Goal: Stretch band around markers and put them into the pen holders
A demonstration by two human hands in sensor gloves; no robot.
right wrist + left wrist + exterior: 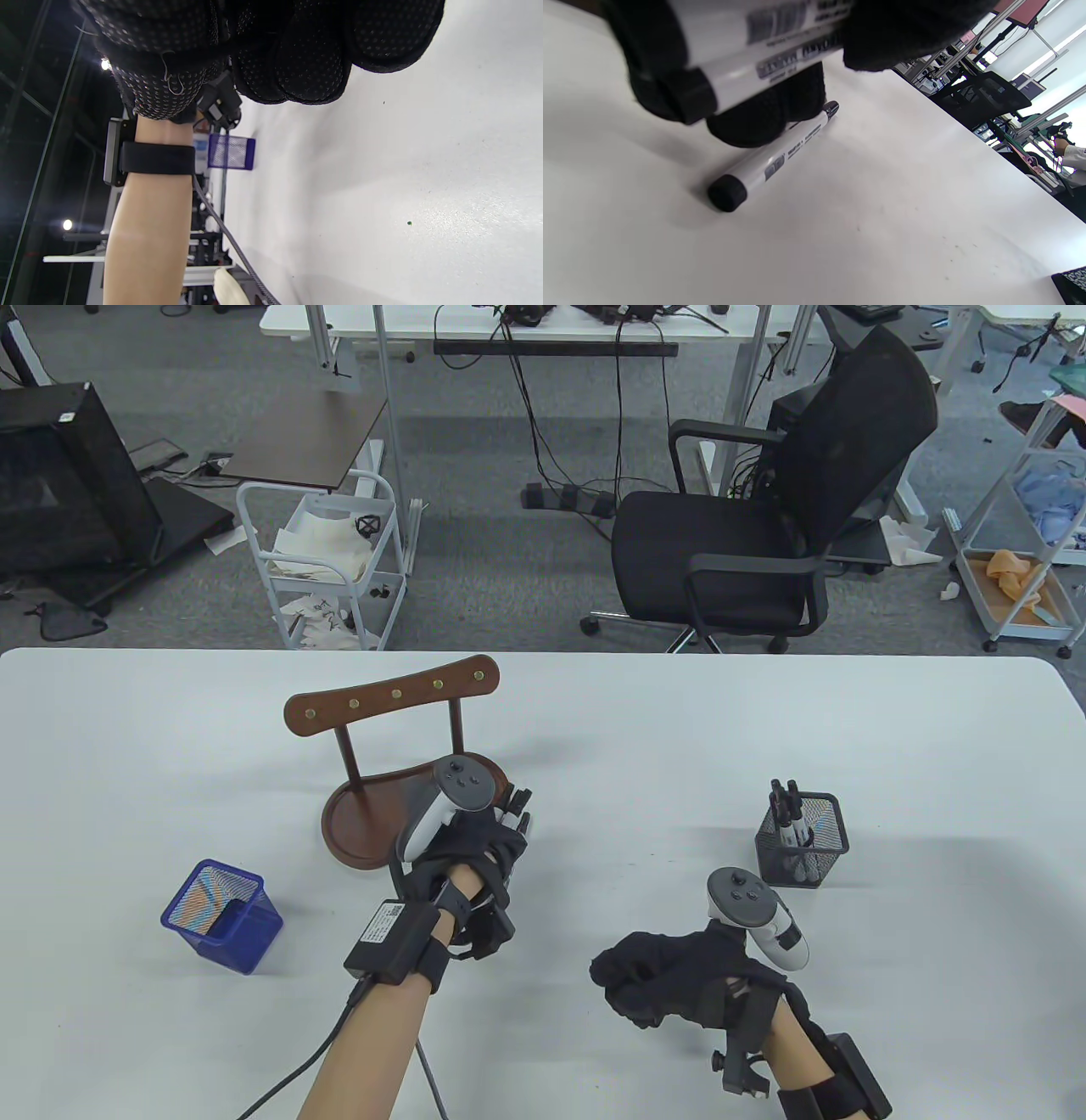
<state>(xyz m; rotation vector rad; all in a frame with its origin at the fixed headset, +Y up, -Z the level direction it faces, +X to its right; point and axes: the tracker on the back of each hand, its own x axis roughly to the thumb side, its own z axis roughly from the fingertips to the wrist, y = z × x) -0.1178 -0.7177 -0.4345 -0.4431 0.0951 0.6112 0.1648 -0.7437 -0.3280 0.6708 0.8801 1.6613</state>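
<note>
My left hand [517, 814] reaches over the table just right of the wooden stand and grips a white marker with a black cap [763, 46]. A second white marker [774, 163] lies flat on the table under that hand, and one gloved fingertip [763, 120] touches it. My right hand [632, 984] rests near the front of the table, its fingers [297, 55] curled into a fist with nothing showing in them. A black mesh pen holder [802, 840] at the right holds several markers. A blue mesh pen holder [222, 916] stands at the left. No band is visible.
A small brown wooden chair-shaped stand [399, 780] sits behind my left hand. Beyond the white table [764, 712] are a black office chair [764, 517] and a white cart [322, 560] on the floor.
</note>
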